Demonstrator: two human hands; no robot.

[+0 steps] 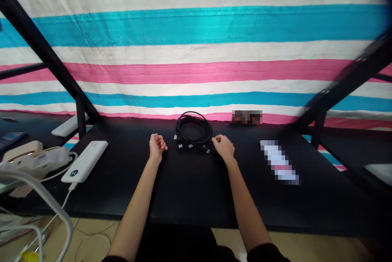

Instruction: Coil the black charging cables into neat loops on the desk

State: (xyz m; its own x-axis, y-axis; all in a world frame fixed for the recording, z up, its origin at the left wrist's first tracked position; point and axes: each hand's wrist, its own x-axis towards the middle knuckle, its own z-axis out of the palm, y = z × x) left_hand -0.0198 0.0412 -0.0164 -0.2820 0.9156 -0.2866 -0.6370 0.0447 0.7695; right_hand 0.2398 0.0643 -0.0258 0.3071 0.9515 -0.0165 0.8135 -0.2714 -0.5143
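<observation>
A coiled bundle of black cables [193,128] lies on the black table between my hands. Several small plugs with pale tips [190,146] stick out along its near side. My left hand [157,147] rests on the table left of the coil, palm partly up, its fingers loosely bent and holding nothing. To the right of the coil is my right hand [224,146], back upward, with loosely bent fingers close to the cables but apart from them. Its fingertips are partly hidden, and nothing shows in its grasp.
A white power bank [87,160] with a plugged-in cable lies on the left. Beyond it are a power strip [45,162] and loose white cables. Blurred-out items lie at right [278,162] and back [246,117]. Slanted black frame bars [45,57] flank the table [190,188]; a striped sheet [196,25] hangs behind.
</observation>
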